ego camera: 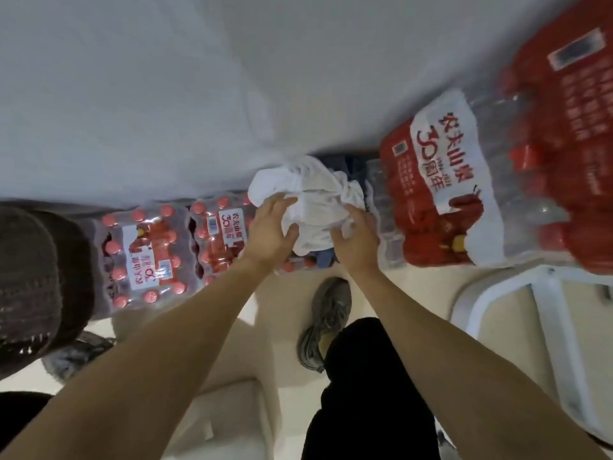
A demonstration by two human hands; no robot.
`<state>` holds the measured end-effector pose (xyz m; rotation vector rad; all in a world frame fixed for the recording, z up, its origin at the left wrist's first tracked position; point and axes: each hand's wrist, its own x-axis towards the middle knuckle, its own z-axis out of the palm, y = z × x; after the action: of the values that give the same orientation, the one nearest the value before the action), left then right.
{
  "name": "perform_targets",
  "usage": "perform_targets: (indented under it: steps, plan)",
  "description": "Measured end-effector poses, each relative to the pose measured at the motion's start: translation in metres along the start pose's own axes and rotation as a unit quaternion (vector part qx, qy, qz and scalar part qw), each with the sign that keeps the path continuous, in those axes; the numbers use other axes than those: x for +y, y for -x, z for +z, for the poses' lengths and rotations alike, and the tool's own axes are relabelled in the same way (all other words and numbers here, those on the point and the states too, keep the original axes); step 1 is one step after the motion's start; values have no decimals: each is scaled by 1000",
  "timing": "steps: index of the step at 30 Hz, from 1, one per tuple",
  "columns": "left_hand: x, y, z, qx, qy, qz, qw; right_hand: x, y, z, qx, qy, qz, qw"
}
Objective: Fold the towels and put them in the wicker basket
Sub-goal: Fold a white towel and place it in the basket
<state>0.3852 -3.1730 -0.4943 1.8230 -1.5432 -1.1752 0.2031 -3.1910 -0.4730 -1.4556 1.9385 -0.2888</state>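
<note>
The crumpled white towels (310, 200) sit bunched against the foot of a pale wall (199, 94), on top of some darker blue cloth (326, 257) that shows only at the bundle's near edge and behind its far edge. The heap is hemmed in on both sides: shrink-wrapped packs of red-capped bottles (172, 247) lie just beside it on the left, and a taller stack of red-labelled bottle packs (441, 197) stands just beside it on the right, with the wall closing off the far side. The only open room is on the near side, a strip of cream floor (265, 310) between the packs, where a grey sneaker (326, 322) and a black trouser leg (368, 393) stand. A white plastic frame (517, 327) crowds the right of that strip, and a dark woven wicker basket (36, 287) fills the left edge, well apart from the towels. Both bare forearms reach forward and down, converging on the bundle. The left hand (270, 232) lies on the left flank of the towels, fingers spread and lightly bent over the cloth, thumb pressing in from below. The right hand (356, 239) meets the right flank with its fingers curled into the folds, gripping the fabric
</note>
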Motion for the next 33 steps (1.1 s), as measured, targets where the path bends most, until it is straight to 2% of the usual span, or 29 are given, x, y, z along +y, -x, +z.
perform_targets:
  steps: [5, 7, 10, 14, 17, 20, 25, 27, 30, 33]
  plan:
    - [-61, -19, 39, -72, 38, 29, 996, 20, -28, 51, 73, 4, -38, 997]
    - [-72, -26, 50, -76, 45, 60, 994, 21, -47, 54, 82, 48, -47, 994]
    - [-77, -32, 57, -65, 44, 81, 994, 18, -64, 46, 59, 123, -50, 989]
    - [-75, -36, 52, -71, 31, 102, 992, 11, -60, 29, 25, 94, -36, 995]
    - [-68, -29, 38, -84, 26, 107, 990, 3, -43, 20, 35, 66, -43, 996]
    - [-57, -9, 21, -54, 40, 98, 993, -8, -25, 15, 71, 20, -53, 996]
    - [-36, 26, -11, 2, 49, 148, 988, -38, 5, 6, 126, 83, -112, 982]
    - [-28, 38, -26, 13, 65, 159, 985, -54, 23, 6, 142, 83, -162, 973]
    - [-19, 59, -53, 12, 89, 199, 976, -75, 54, 10, 137, 6, -265, 955]
    - [-15, 82, -83, 16, 125, 237, 963, -88, 81, 16, 67, -138, -319, 935]
